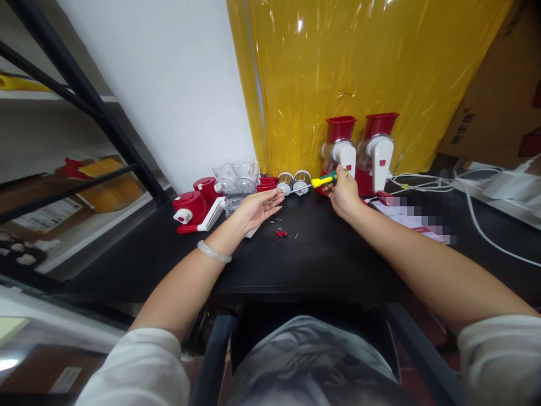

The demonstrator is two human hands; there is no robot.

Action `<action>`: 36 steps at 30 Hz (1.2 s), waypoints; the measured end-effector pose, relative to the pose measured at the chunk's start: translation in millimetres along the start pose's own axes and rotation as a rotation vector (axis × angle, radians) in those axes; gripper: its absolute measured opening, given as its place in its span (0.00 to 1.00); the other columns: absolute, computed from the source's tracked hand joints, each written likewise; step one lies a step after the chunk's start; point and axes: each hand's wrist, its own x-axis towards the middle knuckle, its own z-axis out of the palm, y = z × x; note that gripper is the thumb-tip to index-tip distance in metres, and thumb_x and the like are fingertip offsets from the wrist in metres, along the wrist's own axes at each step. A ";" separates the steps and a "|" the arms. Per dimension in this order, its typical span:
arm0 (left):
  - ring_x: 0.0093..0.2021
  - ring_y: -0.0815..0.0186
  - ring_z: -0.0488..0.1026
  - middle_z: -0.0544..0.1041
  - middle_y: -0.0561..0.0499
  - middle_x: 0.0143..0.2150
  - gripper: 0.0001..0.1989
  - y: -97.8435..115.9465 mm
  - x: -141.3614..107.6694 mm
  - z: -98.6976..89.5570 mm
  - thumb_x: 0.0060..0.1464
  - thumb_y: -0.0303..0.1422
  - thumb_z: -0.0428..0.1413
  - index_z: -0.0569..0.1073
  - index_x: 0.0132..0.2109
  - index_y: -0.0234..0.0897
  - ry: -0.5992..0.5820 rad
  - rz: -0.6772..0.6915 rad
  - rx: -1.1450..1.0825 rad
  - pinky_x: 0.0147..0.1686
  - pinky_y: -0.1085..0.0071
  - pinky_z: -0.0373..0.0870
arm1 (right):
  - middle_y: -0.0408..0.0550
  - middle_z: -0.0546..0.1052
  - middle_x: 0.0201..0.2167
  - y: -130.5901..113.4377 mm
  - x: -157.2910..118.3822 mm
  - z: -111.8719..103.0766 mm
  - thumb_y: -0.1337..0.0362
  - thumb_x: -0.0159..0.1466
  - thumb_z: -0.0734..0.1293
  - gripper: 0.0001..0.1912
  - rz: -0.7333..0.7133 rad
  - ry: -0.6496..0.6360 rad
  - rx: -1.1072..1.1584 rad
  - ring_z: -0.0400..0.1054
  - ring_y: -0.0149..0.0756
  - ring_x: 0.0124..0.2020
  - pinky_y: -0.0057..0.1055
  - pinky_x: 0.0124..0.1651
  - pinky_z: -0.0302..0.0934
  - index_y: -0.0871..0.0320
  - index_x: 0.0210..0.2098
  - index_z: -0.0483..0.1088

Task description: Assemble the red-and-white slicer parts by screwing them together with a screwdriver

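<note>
My right hand (344, 192) is wrapped round the green and yellow handle of a screwdriver (323, 180), whose thin shaft points left. At its tip, the thumb and forefinger of my left hand (260, 208) come together, the other fingers loosely spread with the palm up. Whatever is pinched there is too small to make out. Below and right of my left hand, a small red part (280, 232) lies on the black table (313, 259), with several tiny screws (276, 220) scattered about it. Two grater drums (301, 183) stand just behind the screwdriver shaft.
Two assembled red and white rotary graters (381, 152) stand at the back right. To the left are red grater bodies (190, 210), a white crank handle (212, 214) and clear plastic housings (236, 176). Printed paper (406, 220) and white cables (473, 203) lie right.
</note>
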 end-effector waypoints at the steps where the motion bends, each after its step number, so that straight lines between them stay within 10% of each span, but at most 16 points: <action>1: 0.40 0.70 0.77 0.81 0.46 0.42 0.06 -0.3 0.7 -0.5 0.57 0.29 0.59 0.80 0.39 0.33 0.007 0.003 -0.001 0.41 0.75 0.74 | 0.31 0.59 0.15 0.6 -0.3 0.0 0.46 0.61 0.65 0.19 0.000 -0.005 -0.007 0.57 0.24 0.14 0.22 0.20 0.59 0.53 0.29 0.57; 36: 0.35 0.73 0.78 0.80 0.49 0.36 0.03 -0.3 -0.8 2.4 0.55 0.24 0.58 0.77 0.35 0.33 0.222 0.216 -0.087 0.45 0.75 0.74 | 0.39 0.64 0.27 -2.0 -40.1 7.1 0.53 0.59 0.69 0.15 -0.329 -0.214 -0.200 0.66 0.31 0.32 0.29 0.32 0.65 0.53 0.31 0.59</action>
